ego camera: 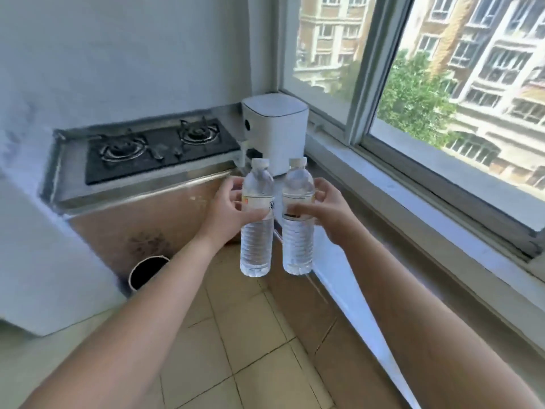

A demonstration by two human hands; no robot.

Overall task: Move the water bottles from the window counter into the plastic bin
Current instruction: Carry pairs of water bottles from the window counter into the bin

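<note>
Bottles were in both our hands, one apiece, held upright in the air over the tiled floor (250,335) and clear of any surface. In the head view, the only one we had, our left hand (233,214) gripped the left bottle (256,231) at its label, thumb across the front and fingers curled round the back. Our right hand (321,211) held the right bottle (298,228) the same way, thumb on the near face of the label, fingers wrapped behind it. The two bottles hung just beside each other, caps level, and we could not tell whether they touched. Both looked full and capped.

The counter (398,199) under the window (442,84) ran along our right side, and the stretch we could see of it carried no more bottles. A white appliance (275,128) stood in the corner behind the bottles, with a stove (159,149) to its left and a dark round bucket (147,271) on the floor below.

The bin was nowhere in this view, so we could not say how many bottles it held. We judged the pick-up of this pair done and the carry just starting: we had yet to turn to the bin and set both bottles inside. Whether more bottles waited further along the counter, out of view, we could not tell.
</note>
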